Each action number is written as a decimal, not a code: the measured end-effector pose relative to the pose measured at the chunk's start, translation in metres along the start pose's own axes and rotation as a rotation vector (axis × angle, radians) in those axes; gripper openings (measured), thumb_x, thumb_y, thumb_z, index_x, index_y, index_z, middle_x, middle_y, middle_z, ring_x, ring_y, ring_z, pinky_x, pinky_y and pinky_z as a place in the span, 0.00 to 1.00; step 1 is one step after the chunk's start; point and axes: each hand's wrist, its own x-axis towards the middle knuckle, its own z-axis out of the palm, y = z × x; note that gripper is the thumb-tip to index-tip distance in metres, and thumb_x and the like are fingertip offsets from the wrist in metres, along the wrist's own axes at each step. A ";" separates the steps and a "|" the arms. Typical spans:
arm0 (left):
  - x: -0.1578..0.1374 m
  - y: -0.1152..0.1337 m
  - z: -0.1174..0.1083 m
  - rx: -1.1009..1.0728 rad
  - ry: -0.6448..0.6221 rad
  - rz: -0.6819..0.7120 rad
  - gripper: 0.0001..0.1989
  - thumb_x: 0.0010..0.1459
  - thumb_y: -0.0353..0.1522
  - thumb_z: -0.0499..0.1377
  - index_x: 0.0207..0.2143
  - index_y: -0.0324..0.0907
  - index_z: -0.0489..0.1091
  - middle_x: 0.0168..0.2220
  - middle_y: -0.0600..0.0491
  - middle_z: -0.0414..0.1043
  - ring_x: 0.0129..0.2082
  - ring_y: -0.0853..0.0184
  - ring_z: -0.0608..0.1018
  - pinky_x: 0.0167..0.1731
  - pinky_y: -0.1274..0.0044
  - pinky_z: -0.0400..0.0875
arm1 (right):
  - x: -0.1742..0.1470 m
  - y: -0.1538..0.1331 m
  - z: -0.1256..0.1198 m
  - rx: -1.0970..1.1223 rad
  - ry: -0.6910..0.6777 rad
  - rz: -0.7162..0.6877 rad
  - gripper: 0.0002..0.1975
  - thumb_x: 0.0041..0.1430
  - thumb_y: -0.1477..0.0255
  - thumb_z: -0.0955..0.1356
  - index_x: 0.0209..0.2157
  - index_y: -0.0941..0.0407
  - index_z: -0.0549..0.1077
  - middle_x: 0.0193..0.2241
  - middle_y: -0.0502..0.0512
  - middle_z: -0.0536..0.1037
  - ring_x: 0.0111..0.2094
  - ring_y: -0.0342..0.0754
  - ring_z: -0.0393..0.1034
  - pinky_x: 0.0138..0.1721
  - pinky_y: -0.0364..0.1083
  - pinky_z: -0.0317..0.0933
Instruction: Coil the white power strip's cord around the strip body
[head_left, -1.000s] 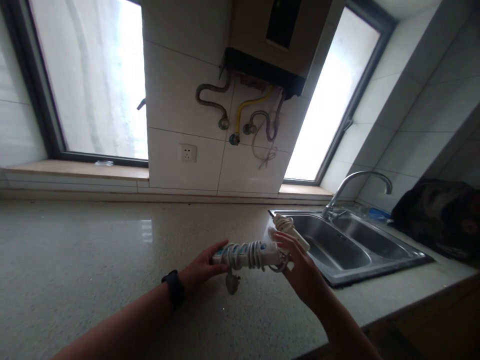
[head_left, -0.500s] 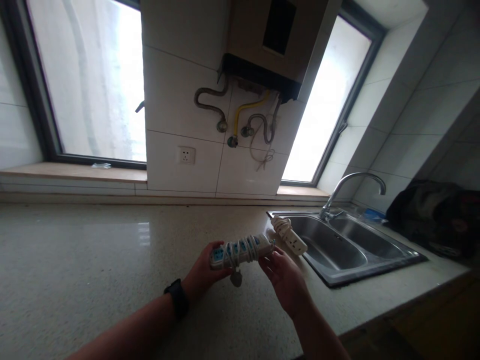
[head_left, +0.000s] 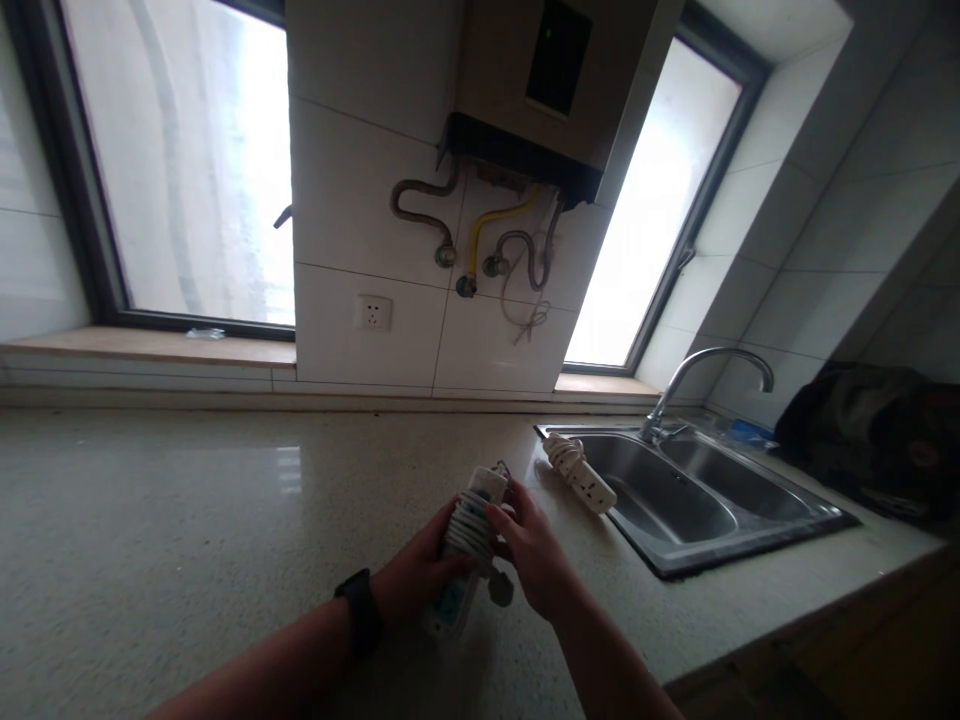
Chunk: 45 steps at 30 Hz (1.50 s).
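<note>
A white power strip (head_left: 489,484) with blue-green sockets is held between both hands, tilted so that its far end points up and to the right. Its white cord (head_left: 471,522) is wound several times round the middle, and the plug (head_left: 500,588) hangs at the lower right. My left hand (head_left: 429,560) grips the strip and cord from the left side, a dark watch on the wrist. On the other side, my right hand (head_left: 529,548) closes on the strip's upper part, thumb over the cord. A second white power strip (head_left: 589,488), cord wrapped, lies to the right, by the sink.
A double steel sink (head_left: 694,555) with a curved faucet (head_left: 709,352) is set into the speckled counter (head_left: 187,560) at right. A dark bag (head_left: 862,430) sits beyond it. On the wall are a socket (head_left: 373,313) and a water heater (head_left: 551,90) with hoses.
The held power strip has turned from nearly level to steeply tilted. My right hand has moved from its right end onto its upper side, and my left hand has shifted to its middle.
</note>
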 end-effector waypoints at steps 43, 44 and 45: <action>0.000 0.021 0.009 -0.404 0.413 -0.014 0.35 0.58 0.35 0.67 0.63 0.51 0.55 0.59 0.45 0.67 0.56 0.53 0.74 0.55 0.61 0.68 | -0.045 0.050 0.030 0.015 -0.070 0.099 0.31 0.54 0.59 0.74 0.56 0.54 0.67 0.50 0.62 0.73 0.46 0.57 0.69 0.37 0.52 0.71; 0.000 0.022 0.009 -0.434 0.401 -0.014 0.34 0.58 0.34 0.66 0.63 0.51 0.56 0.59 0.45 0.68 0.56 0.53 0.74 0.55 0.61 0.68 | -0.045 0.049 0.027 0.013 -0.077 0.091 0.31 0.54 0.59 0.73 0.56 0.55 0.67 0.49 0.62 0.73 0.46 0.57 0.69 0.36 0.52 0.71; 0.000 0.024 0.010 -0.457 0.390 -0.011 0.32 0.58 0.35 0.66 0.62 0.50 0.57 0.59 0.45 0.68 0.56 0.53 0.74 0.55 0.61 0.68 | -0.045 0.048 0.025 0.011 -0.085 0.083 0.30 0.55 0.59 0.73 0.57 0.55 0.67 0.49 0.62 0.73 0.46 0.57 0.69 0.36 0.52 0.70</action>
